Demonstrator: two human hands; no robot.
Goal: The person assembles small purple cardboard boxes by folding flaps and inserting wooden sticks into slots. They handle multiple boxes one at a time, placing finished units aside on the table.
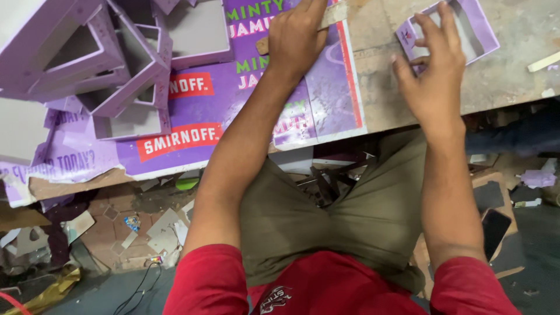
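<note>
— So, where are your hands?

— My left hand (296, 36) lies palm down on a thin flat strip (333, 14) of pale wood or board, pressing it onto the purple printed sheet (198, 111) that covers the left part of the worktable (385, 99). The fingers are curled over the strip's near end, clenched rather than spread.

— And the other one?

— My right hand (434, 73) hovers by a small purple box frame (466, 29) with a pale inside, lying flat on the bare table near the far right edge. The fingers are loosely spread; the fingertips (431, 26) reach its left corner, but I cannot tell whether they grip it or only touch.

— What else is around?

— A heap of similar purple open frames (111, 58) sits at the far left on the sheet. A pale offcut (545, 61) lies at the right edge. Below the table, scraps (163, 227) litter the floor.
</note>
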